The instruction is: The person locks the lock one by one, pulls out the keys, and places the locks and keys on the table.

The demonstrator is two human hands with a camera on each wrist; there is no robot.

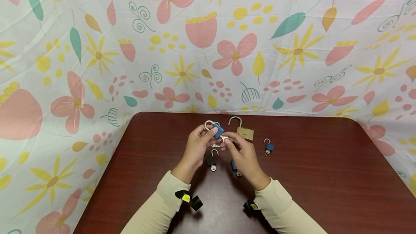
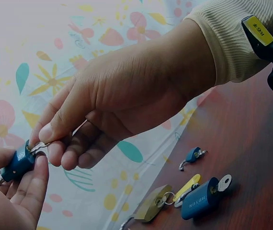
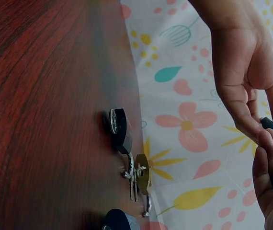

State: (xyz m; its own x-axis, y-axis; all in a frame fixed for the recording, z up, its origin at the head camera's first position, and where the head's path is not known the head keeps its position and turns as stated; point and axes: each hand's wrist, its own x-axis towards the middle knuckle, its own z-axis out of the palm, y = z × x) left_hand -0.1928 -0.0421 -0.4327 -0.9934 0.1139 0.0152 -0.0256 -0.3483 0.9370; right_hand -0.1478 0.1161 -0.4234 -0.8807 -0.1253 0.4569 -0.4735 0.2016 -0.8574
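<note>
A small blue padlock [image 1: 218, 130] is held up above the table by my left hand [image 1: 196, 143], its thumb across the body. The metal shackle points to the upper left. My right hand [image 1: 242, 153] pinches a small silver key [image 1: 224, 138] between thumb and forefinger. In the left wrist view, the key [image 2: 39, 146] meets the keyhole end of the padlock [image 2: 19, 164]; how deep it sits, I cannot tell. Fingers largely cover the padlock [image 3: 272, 127] in the right wrist view.
On the brown table [image 1: 146, 176] lie a brass padlock [image 1: 246, 134] with its shackle open, a small blue padlock [image 1: 269, 148] and a black padlock [image 1: 211, 160], both with keys in. Another blue padlock [image 1: 233, 165] is partly hidden by my right hand. Behind hangs a flowered cloth [image 1: 201, 64].
</note>
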